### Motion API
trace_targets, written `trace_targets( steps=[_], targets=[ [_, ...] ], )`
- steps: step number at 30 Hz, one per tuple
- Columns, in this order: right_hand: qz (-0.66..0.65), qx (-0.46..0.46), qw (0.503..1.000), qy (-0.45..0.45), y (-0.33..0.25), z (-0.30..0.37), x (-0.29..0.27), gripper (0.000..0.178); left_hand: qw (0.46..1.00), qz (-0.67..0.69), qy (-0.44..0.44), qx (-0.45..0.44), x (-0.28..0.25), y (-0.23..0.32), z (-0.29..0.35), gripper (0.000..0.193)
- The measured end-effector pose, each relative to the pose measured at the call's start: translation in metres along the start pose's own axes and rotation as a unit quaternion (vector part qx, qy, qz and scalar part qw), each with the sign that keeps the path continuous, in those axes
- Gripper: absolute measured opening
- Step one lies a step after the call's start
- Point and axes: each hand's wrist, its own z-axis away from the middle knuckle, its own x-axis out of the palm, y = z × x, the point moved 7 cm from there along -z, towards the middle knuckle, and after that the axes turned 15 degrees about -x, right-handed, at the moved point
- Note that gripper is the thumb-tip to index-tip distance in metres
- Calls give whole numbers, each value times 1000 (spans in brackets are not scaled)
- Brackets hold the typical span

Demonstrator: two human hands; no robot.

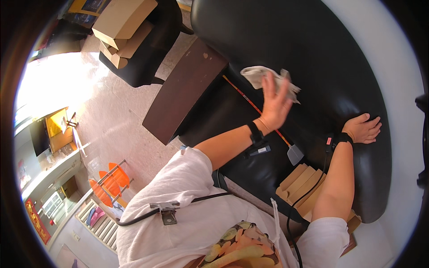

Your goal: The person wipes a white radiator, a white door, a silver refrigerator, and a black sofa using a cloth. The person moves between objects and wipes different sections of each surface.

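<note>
In my left hand [275, 107] is a pale cloth [255, 76], pressed against the black sofa [308, 40]'s backrest; the fingers and cloth are smeared by motion. My right hand [363, 129] lies flat on the backrest farther right, its fingers stretched out and holding nothing. Below my left hand, a fly swatter [295, 155] with a grey head and a thin orange-red handle lies across the seat. Both wrists wear black bands, and a black cable [308, 191] runs down beside my right forearm.
Open cardboard boxes [300, 185] sit near my right forearm. A small dark object [261, 151] lies on the seat under my left wrist. The sofa's dark wooden armrest [185, 89] is scuffed. Beyond it, a black chair [154, 56] bears more cardboard boxes [123, 20]. Orange items [109, 181] hang on a rack.
</note>
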Motion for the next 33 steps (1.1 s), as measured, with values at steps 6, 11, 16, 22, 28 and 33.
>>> trace_targets(
  steps=[6, 11, 16, 22, 28, 33],
  targets=[
    [0, -9, 1000, 2, 1, -2, 2, 62, 936, -316, 122, 98, -62, -15, -88, 59],
    [-7, -11, 1000, 17, -1, 1, -1, 63, 892, -294, 330, 89, -211, -64, -220, 56],
    [-27, -9, 1000, 12, -5, 1, -3, 64, 956, 95, 271, -55, -173, -107, -179, 65],
    [-21, 6, 1000, 8, -2, 1, -1, 64, 917, 289, 106, -252, 18, -67, -20, 78],
    [-20, 5, 1000, -1, -4, 1, -2, 64, 889, 324, -20, -323, 87, 12, 54, 85],
    [-19, 2, 1000, -2, -4, 1, -3, 64, 971, 194, 110, -83, 4, 1, -20, 72]
  ],
)
